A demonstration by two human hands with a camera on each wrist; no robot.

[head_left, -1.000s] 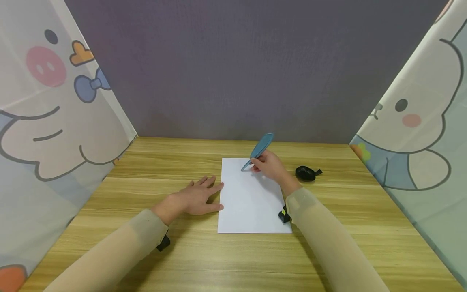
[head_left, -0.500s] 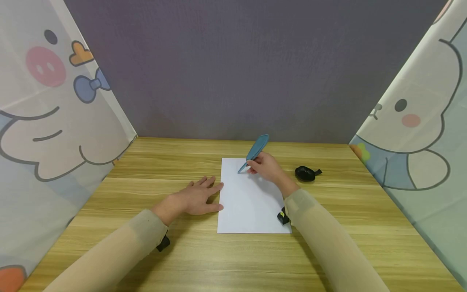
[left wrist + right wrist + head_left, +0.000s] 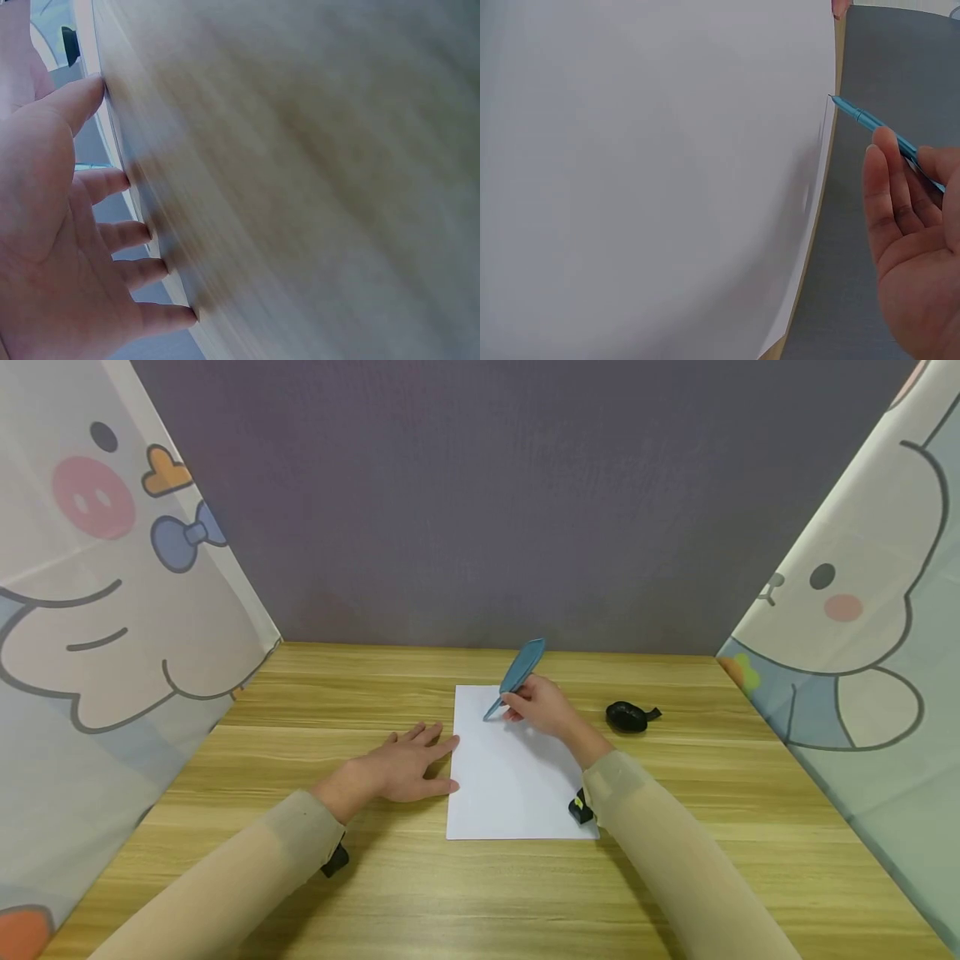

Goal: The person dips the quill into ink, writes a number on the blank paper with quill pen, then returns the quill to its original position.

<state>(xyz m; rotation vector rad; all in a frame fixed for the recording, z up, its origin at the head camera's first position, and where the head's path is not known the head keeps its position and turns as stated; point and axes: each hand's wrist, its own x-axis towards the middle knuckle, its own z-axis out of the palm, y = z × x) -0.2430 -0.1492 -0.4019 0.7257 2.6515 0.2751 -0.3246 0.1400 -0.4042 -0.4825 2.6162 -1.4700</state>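
Observation:
Near the far end of a white sheet of paper (image 3: 517, 785), my right hand (image 3: 546, 703) pinches a blue feather-shaped pen (image 3: 522, 666) between thumb and fingers. The pen slants, its plume up and to the right. In the right wrist view the slim blue barrel (image 3: 866, 118) ends with its tip at the paper, and a thin faint line (image 3: 824, 124) runs from the tip. My left hand (image 3: 405, 768) lies spread on the table, its thumb and index fingertip at the sheet's left edge. The left wrist view shows the palm side of those extended fingers (image 3: 127, 234).
On the wooden table (image 3: 337, 693), a small black oval object with a tab (image 3: 627, 717) lies right of the paper. A grey wall (image 3: 480, 510) rises behind the table. Cartoon-printed cloths (image 3: 150, 643) hang at both sides. Black wrist devices (image 3: 581, 807) show under the sleeves.
My right hand and the pen have moved left and slightly toward me over the paper, the tip tracing along it. The left hand has stayed in place.

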